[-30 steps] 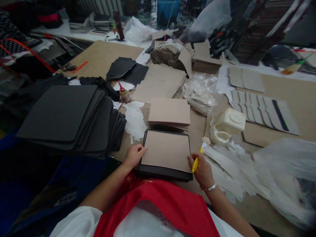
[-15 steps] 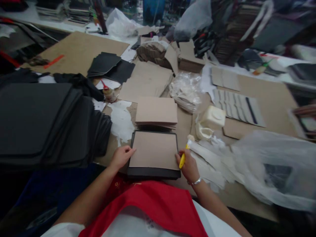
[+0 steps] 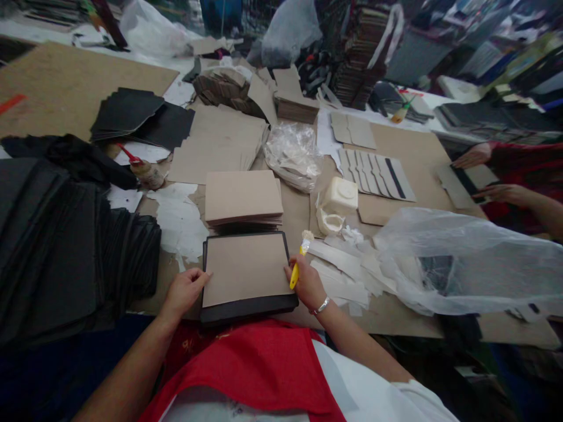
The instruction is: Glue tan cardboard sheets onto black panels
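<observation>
A tan cardboard sheet (image 3: 246, 266) lies on a stack of black sheets (image 3: 248, 309) right in front of me. The black shows along its near side and as a thin rim at the top and right. My left hand (image 3: 187, 290) pinches the cardboard's left edge between thumb and fingers. At the right edge, my right hand (image 3: 308, 284) holds a yellow-handled brush (image 3: 295, 269), bristles pointing away from me. Its fingertips also touch the cardboard's edge. Just beyond sits a pile of tan cardboard sheets (image 3: 244, 196).
Tall stacks of black sheets (image 3: 53, 246) fill the left side. To the right are a cut-open whitish plastic jug (image 3: 341, 196), pale strips (image 3: 338, 275) and a clear plastic bag (image 3: 492, 264). Another person's hands (image 3: 501, 190) hold a grey piece at the far right.
The view has swung to the right, so the table's things appear further left. Another person's hands have come into view at the right. My hands keep their places at the cardboard's edges.
</observation>
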### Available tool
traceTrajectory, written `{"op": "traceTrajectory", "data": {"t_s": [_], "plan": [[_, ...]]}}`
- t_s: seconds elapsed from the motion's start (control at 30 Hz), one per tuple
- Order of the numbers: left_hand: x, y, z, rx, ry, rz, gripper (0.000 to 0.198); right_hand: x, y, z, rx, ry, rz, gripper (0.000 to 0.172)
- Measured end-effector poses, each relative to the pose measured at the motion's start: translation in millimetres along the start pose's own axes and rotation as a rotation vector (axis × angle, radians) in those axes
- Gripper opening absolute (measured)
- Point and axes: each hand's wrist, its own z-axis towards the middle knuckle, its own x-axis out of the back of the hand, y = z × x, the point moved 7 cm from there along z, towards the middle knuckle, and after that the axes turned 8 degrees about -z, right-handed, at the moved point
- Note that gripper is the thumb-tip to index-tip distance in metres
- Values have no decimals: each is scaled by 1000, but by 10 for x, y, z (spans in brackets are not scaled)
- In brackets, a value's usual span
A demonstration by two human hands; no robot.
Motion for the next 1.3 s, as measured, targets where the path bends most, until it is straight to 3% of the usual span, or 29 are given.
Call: {"op": "traceTrajectory", "data": {"t_s": [0.23,0.43,0.83,1.03,1.1,1.17,1.23,1.3], "plan": [[-14,-90,58,-20,7,-7,42,6,-37,33,-10,-24,-74,16],[19,-23,103,-93,0,72,37,3,-75,86,-4,-47,-184,21],[76,79,137,-139,-118,355,35,-33,-135,97,-19,-105,-280,25],[119,200,36,-171,-57,545,32,16,-240,78,15,-115,-534,27],[115,308,-30,-266,26,621,27,158,-245,94,6,-82,-596,31],[15,446,-113,-465,46,677,26,383,-243,136,-23,-2,-542,38],[-171,542,-202,-677,-44,711,28,591,-292,210,-23,67,-311,45],[-331,576,-259,-797,-145,742,28,659,-419,330,-11,54,74,51]]}}
